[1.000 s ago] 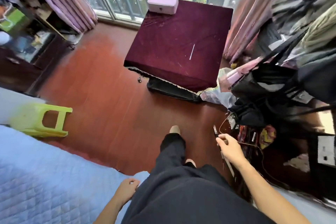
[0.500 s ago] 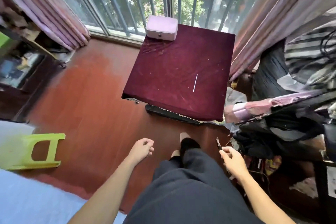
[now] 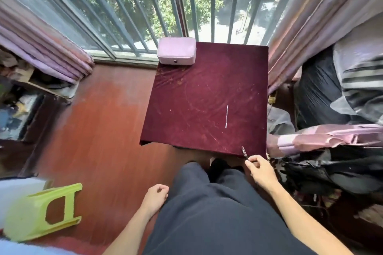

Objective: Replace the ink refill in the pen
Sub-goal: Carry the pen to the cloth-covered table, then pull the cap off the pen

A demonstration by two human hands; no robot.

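Observation:
My right hand [image 3: 261, 171] grips a dark pen [image 3: 244, 152] whose tip points up toward the near right corner of the table. A thin white ink refill [image 3: 226, 116] lies on the maroon cloth of the table [image 3: 196, 97], right of its middle and well beyond the pen. Loosely curled and holding nothing, my left hand [image 3: 155, 195] hangs beside my left thigh over the floor. Dark trousers fill the bottom of the view.
A pale pink case [image 3: 176, 50] sits at the table's far left corner by the barred window. A lime plastic stool [image 3: 41, 212] lies tipped on the red floor at left. Clothes and bags [image 3: 331, 163] crowd the right side. Curtains hang on both sides.
The view has advanced toward the table, which now lies just ahead. My left hand rose from the bed and now hangs by my thigh. My right hand kept hold of the pen.

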